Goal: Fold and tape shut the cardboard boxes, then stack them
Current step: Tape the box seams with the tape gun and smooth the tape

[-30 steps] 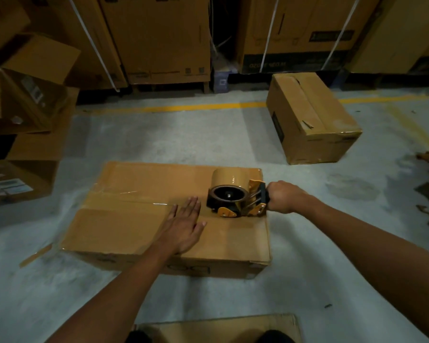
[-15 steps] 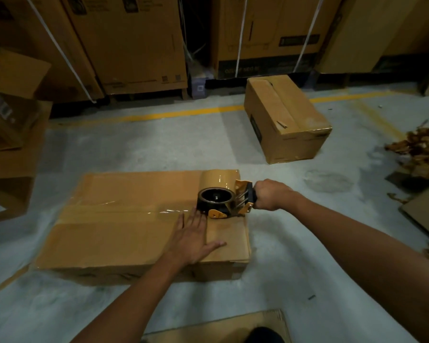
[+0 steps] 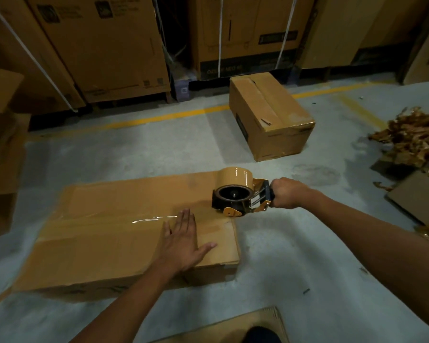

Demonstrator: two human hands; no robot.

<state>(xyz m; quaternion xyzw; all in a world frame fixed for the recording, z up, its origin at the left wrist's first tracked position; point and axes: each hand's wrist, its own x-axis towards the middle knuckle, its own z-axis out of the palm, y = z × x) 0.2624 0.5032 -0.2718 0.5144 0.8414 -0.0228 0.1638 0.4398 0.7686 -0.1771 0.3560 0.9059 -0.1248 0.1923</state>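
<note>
A wide cardboard box [image 3: 104,233] lies on the concrete floor in front of me, flaps folded down, with a strip of brown tape [image 3: 114,220] running along its centre seam. My left hand [image 3: 181,240] presses flat on the top near the right end, fingers straight. My right hand [image 3: 286,193] grips the handle of a tape dispenser [image 3: 235,194] carrying a brown tape roll, which sits at the box's right edge over the seam. A second, taped box [image 3: 270,115] stands farther back on the right.
Large strapped cartons [image 3: 104,45] line the back wall behind a yellow floor line [image 3: 159,117]. Open boxes [image 3: 0,149] stand at the left edge. Crumpled brown tape scraps [image 3: 411,137] and flat cardboard [image 3: 416,196] lie at the right. Another cardboard sheet [image 3: 233,328] lies near my feet.
The dispenser has been drawn rightward along the seam to the box's right edge. My left hand followed it toward that end, staying flat on the top. The view shifted right.
</note>
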